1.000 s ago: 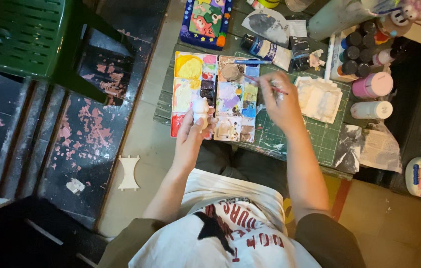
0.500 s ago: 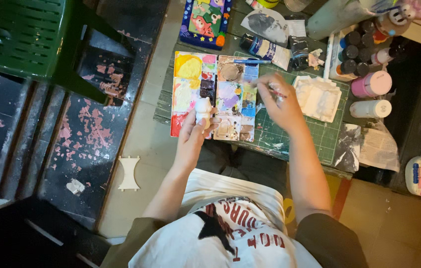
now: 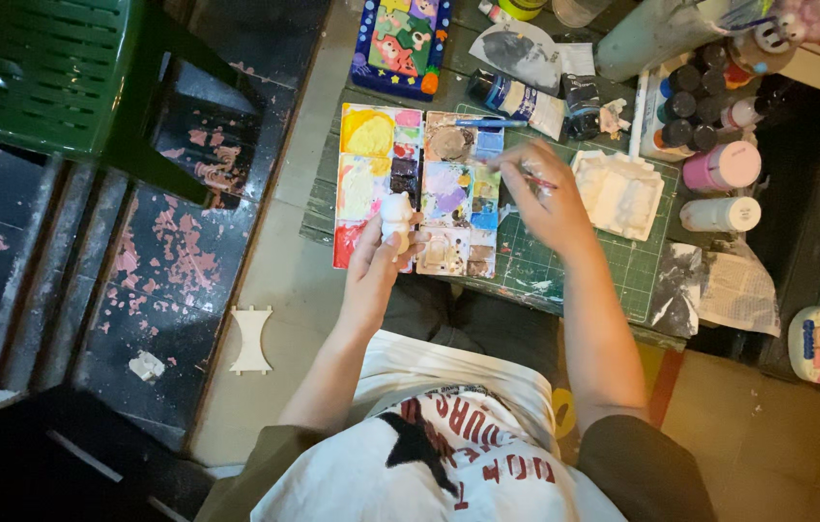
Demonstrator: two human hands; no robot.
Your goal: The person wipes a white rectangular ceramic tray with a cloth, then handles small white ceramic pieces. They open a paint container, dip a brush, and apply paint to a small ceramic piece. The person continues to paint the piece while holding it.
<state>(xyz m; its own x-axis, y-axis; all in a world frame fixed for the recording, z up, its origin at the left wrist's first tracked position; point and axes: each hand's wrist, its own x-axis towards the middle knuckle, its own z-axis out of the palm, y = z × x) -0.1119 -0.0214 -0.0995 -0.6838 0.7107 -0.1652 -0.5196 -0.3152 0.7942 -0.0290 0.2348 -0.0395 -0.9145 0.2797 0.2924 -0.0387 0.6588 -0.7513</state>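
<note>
My left hand (image 3: 378,263) holds a small white unpainted figurine (image 3: 396,218) upright over a paint-smeared palette (image 3: 361,174) with many coloured squares. My right hand (image 3: 547,198) grips a thin paintbrush (image 3: 537,179), its tip pointing left toward the palette's blue and purple patches. The right hand hovers above a green cutting mat (image 3: 613,266). A second brush with a blue handle (image 3: 487,123) lies across the palette's top edge.
A white plaster mould (image 3: 619,191) lies on the mat. Paint bottles (image 3: 695,121), a pink jar (image 3: 724,165) and a white jar (image 3: 721,214) stand at right. A painted picture (image 3: 400,43) lies beyond the palette. A green plastic chair (image 3: 52,72) stands at left. Crumpled newspaper (image 3: 733,290) lies right.
My right hand has shifted slightly left, bringing the brush nearer the palette. The left hand keeps the figurine in about the same place.
</note>
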